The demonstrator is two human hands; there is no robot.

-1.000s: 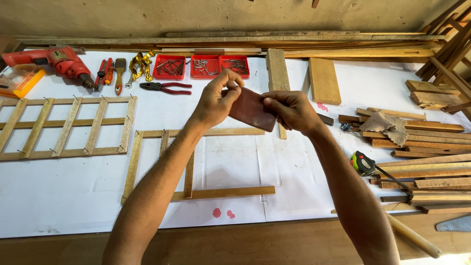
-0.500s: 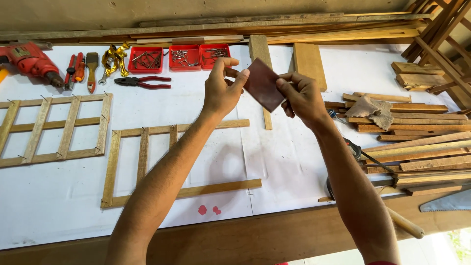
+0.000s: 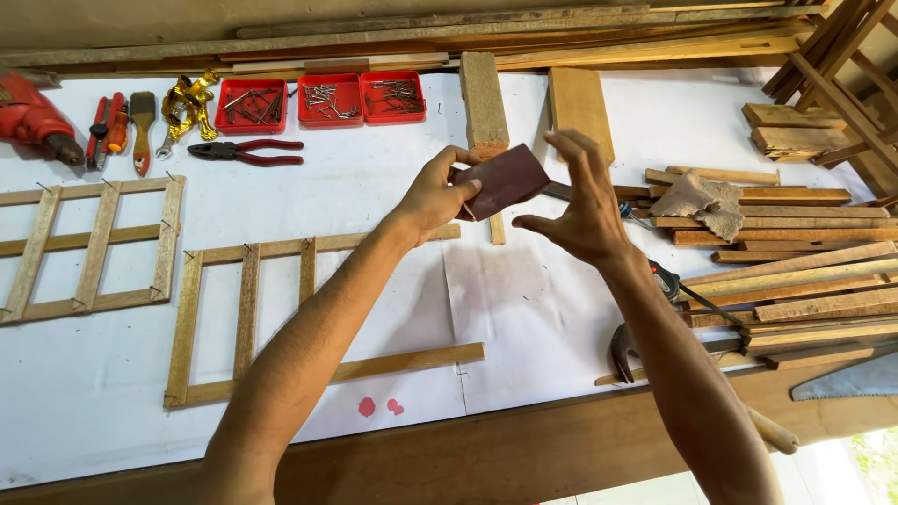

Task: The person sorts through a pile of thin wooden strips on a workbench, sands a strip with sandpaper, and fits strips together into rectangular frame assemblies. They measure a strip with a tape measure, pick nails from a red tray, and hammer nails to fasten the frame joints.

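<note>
We are pinching a dark brown sandpaper sheet [image 3: 505, 180] in our left hand [image 3: 438, 194]; our right hand [image 3: 582, 208] is hovering open beside it, holding nothing.

We are in a woodworking shop. At twelve o'clock lie long timber battens [image 3: 561, 47]; at eleven, red trays of nails [image 3: 320, 98], pliers [image 3: 245, 151] and a red power drill [image 3: 33, 120]. At three o'clock wood strips [image 3: 795, 281] pile up; slatted frames [image 3: 84, 248] rest at nine.
</note>
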